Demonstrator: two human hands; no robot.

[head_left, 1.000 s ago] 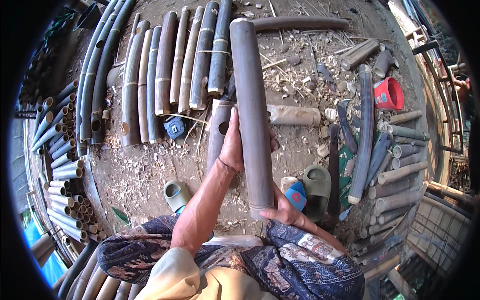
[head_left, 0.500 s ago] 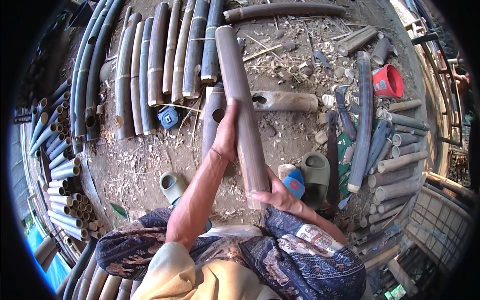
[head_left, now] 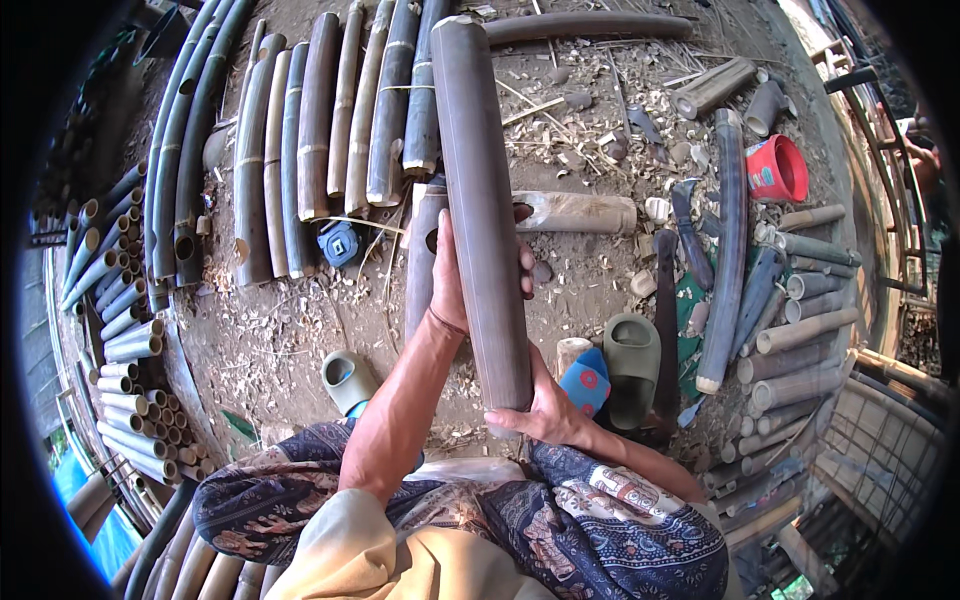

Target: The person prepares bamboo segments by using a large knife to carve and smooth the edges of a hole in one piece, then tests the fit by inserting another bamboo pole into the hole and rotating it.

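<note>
A thick brown-grey bamboo tube (head_left: 480, 190) is raised in front of me, tilted slightly with its far end to the left. My left hand (head_left: 449, 275) is wrapped round its middle from below, and fingertips show past the tube's right side. Near the close end, my right hand (head_left: 543, 405) grips it, thumb across the end. Behind the tube on the ground lies a bamboo piece (head_left: 422, 285) with a round hole, partly covered by my left hand. A paler bamboo length (head_left: 585, 213) lies crosswise to the right, its left end hidden.
Bamboo poles (head_left: 318, 120) lie in a row at the far left, near a blue tape measure (head_left: 340, 242). Cut tubes are stacked at left (head_left: 135, 400) and right (head_left: 795, 375). A red bucket (head_left: 778, 170), a long pole (head_left: 725, 260) and an olive clog (head_left: 631, 365) stand rightward. Shavings litter the ground.
The bamboo tube has come up closer to me, its far end higher in view. My left hand's fingers now show on the tube's right side; both hands keep hold.
</note>
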